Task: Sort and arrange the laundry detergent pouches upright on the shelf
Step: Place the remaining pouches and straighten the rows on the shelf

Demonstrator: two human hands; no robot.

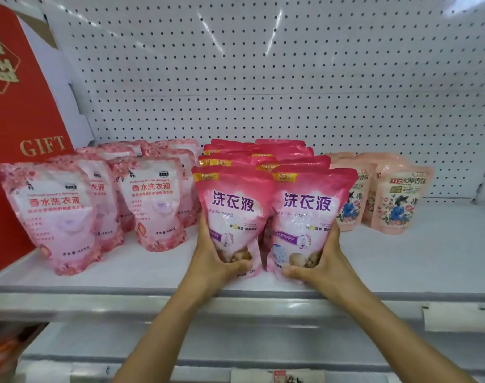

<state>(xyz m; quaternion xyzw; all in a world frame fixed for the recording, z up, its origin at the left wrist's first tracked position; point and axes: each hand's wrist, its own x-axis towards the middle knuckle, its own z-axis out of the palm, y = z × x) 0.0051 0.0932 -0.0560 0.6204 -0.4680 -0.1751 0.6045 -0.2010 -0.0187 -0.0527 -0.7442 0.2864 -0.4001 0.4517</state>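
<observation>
Two rows of bright pink detergent pouches with purple lettering stand upright at the middle of the white shelf. My left hand grips the lower left side of the front left pink pouch. My right hand grips the lower right side of the front right pink pouch. Both front pouches stand side by side, touching. To the left stand several pale pink floral pouches in two rows. To the right stand peach pouches with a blue figure, upright.
A tall red gift box stands at the shelf's left end. A white pegboard wall backs the shelf. A price label holder hangs on the front rail at right. A lower shelf lies below.
</observation>
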